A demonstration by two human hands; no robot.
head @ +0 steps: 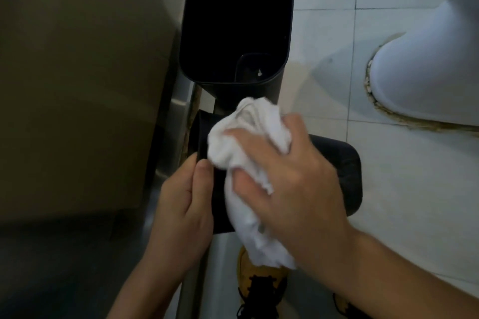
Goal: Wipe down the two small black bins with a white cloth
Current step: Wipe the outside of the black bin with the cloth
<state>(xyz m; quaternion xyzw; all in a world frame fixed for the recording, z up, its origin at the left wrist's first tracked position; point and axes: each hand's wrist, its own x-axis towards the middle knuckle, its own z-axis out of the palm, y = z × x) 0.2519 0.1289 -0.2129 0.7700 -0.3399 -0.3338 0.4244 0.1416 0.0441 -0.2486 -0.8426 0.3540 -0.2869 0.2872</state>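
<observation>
The white cloth [248,163] and right hand [293,184] hide much of the near bin [344,176].

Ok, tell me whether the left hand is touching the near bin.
Touching. The head view shows the left hand gripping the near bin's left edge, thumb pressed on it.

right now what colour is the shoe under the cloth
Yellow with black laces: shoe, seen in the head view.
</observation>
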